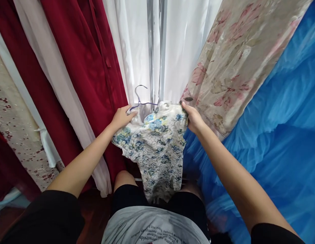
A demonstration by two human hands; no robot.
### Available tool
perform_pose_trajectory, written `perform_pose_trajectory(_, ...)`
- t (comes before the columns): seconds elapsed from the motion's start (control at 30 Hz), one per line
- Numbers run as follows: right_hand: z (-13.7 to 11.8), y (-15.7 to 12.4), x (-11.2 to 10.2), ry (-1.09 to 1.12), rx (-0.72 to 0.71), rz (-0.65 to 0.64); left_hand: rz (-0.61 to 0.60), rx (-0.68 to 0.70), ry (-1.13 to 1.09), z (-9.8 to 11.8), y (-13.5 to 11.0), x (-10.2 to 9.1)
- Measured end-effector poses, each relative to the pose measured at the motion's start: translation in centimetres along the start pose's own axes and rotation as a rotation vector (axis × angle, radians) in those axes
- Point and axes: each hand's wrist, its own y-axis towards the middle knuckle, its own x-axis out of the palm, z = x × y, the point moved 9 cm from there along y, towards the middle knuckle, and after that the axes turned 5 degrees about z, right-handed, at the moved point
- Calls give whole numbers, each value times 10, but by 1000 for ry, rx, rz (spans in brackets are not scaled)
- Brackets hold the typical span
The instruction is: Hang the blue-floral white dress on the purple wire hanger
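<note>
A small white garment with a blue flower print (157, 149) hangs between my hands, in front of my knees. A thin purple wire hanger (140, 99) sits at its top, hook pointing up. My left hand (121, 118) grips the garment's left shoulder together with the hanger's left arm. My right hand (192, 117) is closed on the garment's right shoulder. The hanger's right arm is hidden inside the cloth.
Hanging clothes surround me: dark red robes (81, 67) and a white strip on the left, sheer white fabric (137, 44) straight ahead, a beige dress with pink flowers (238, 57) and a blue tulle skirt (279, 135) on the right. A sequined pale dress (12, 125) hangs far left.
</note>
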Motion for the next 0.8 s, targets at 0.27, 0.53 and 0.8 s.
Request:
perform_pose_trajectory(0.27,-16,-116,111,-532,-284,-608,443,-394,-497,-40,-47,-20)
perform_pose_trajectory(0.53,52,-62,62,-653,-254,-291,-201,-532,-1146,80,-69,66)
perform_pose_trajectory(0.8,70,-97,-6,-358,62,-211,-271,-542,-1324,98,-74,84)
